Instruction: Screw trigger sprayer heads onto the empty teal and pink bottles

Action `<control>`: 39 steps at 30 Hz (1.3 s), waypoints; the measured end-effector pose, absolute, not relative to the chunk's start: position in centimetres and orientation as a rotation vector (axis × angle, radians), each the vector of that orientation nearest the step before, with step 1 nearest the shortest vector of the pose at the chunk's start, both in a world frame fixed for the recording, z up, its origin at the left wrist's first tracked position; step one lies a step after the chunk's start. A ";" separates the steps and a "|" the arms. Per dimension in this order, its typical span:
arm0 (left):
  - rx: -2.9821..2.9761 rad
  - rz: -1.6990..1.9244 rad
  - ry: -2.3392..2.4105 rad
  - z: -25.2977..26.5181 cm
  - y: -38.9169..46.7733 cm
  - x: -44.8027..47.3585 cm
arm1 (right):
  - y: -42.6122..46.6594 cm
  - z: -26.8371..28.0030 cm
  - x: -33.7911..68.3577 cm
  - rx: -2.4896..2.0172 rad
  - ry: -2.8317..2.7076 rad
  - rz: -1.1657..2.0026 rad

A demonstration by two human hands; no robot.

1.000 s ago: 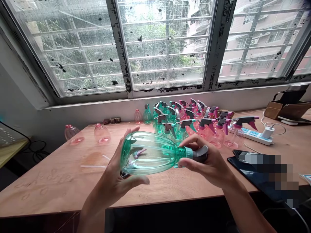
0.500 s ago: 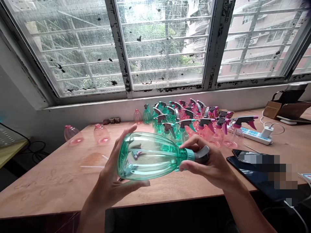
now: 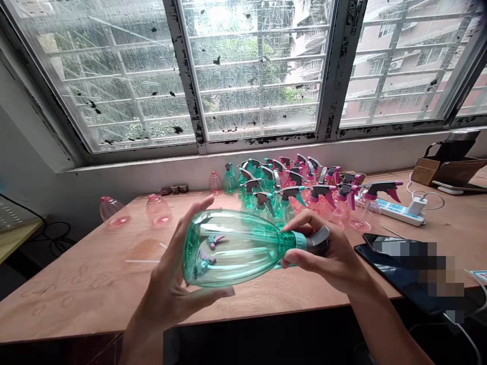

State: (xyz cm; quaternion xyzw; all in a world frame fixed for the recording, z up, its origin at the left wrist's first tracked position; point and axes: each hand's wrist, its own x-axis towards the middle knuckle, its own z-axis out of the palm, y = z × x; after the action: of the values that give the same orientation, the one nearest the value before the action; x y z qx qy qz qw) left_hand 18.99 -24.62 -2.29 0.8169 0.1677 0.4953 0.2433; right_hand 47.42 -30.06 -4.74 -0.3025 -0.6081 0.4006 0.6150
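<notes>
A clear green spray bottle [image 3: 243, 248] lies sideways in the air above the table, base to the left. My left hand [image 3: 163, 289] wraps round the base end, thumb below and fingers behind. The teal collar below the dark trigger head [image 3: 317, 241] is between the thumb and fingers of my right hand [image 3: 331, 256]. Small purple and teal pieces [image 3: 205, 261] show through the bottle wall; whether they are inside or behind it I cannot tell. Just beyond stand several green spray bottles [image 3: 284, 210] and several pink ones [image 3: 341, 210], with trigger heads on.
Pink bottles without heads [image 3: 159, 210] stand at the left and back of the wooden table [image 3: 76, 299]. A thin white tube [image 3: 142, 261] lies at left. To the right are a power strip [image 3: 399, 212], a dark phone [image 3: 375, 243] and a brown box [image 3: 433, 170]. Windows line the back.
The bottle has turned slightly in my hands, its base end a little lower, and the purple and teal pieces show more clearly through it. Both hands keep their hold.
</notes>
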 end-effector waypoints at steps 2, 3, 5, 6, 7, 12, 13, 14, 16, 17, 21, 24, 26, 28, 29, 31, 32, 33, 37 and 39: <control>2.281 1.335 0.422 -2.6 -24.4 18.7 | -30.0 -4.9 47.5 -0.683 -1.386 0.966; 2.290 1.333 0.422 -2.8 -24.4 18.6 | -30.0 -4.9 47.5 -0.683 -1.383 0.969; 2.290 1.323 0.474 -3.1 -24.2 18.5 | -30.1 -4.9 47.4 -0.697 -1.398 0.938; 2.283 1.297 0.531 -3.2 -24.2 18.6 | -30.1 -4.8 47.4 -0.714 -1.416 0.912; 2.272 1.255 0.596 -3.3 -24.2 18.6 | -30.2 -4.7 47.4 -0.733 -1.437 0.882; 2.168 1.073 0.738 -2.8 -24.1 19.2 | -30.2 -4.3 47.3 -0.800 -1.502 0.775; 2.166 1.080 0.738 -2.8 -24.0 19.2 | -30.1 -4.3 47.3 -0.806 -1.500 0.772; 2.177 1.094 0.735 -2.9 -23.9 19.1 | -30.1 -4.3 47.3 -0.811 -1.497 0.773; 2.204 1.121 0.728 -3.2 -23.8 18.9 | -30.1 -4.3 47.3 -0.812 -1.487 0.782; 2.213 1.136 0.719 -3.4 -23.7 18.8 | -30.1 -4.3 47.3 -0.809 -1.480 0.791; 2.188 1.161 0.720 -3.7 -23.8 18.8 | -30.1 -4.1 47.2 -0.783 -1.467 0.806; 2.142 1.154 0.727 -3.1 -24.0 19.3 | -30.2 -4.1 47.2 -0.775 -1.477 0.777; 2.153 1.154 0.692 -2.7 -24.1 19.5 | -30.1 -4.1 47.2 -0.777 -1.470 0.788; 2.190 1.175 0.648 -2.6 -24.2 19.5 | -30.1 -4.1 47.2 -0.761 -1.434 0.833; 2.216 1.191 0.619 -2.6 -24.1 19.4 | -30.0 -4.0 47.3 -0.752 -1.415 0.862; 2.261 1.222 0.564 -2.9 -24.0 19.3 | -30.0 -4.0 47.3 -0.738 -1.386 0.910; 2.276 1.229 0.548 -3.1 -24.0 19.3 | -29.9 -4.0 47.4 -0.736 -1.381 0.920; 2.280 1.222 0.546 -3.2 -23.9 19.4 | -29.9 -3.9 47.4 -0.739 -1.381 0.915; 2.176 1.196 0.571 -2.9 -24.0 19.9 | -30.0 -3.8 47.3 -0.779 -1.438 0.796; 2.155 1.189 0.584 -2.6 -24.0 19.9 | -30.0 -3.7 47.2 -0.788 -1.463 0.783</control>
State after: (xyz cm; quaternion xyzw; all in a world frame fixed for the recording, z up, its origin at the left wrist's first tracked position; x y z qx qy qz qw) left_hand 19.91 -24.03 -2.63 0.8123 0.2200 0.4483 0.3012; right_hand 47.19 -29.96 -3.73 -0.3410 -0.6328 0.3387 0.6070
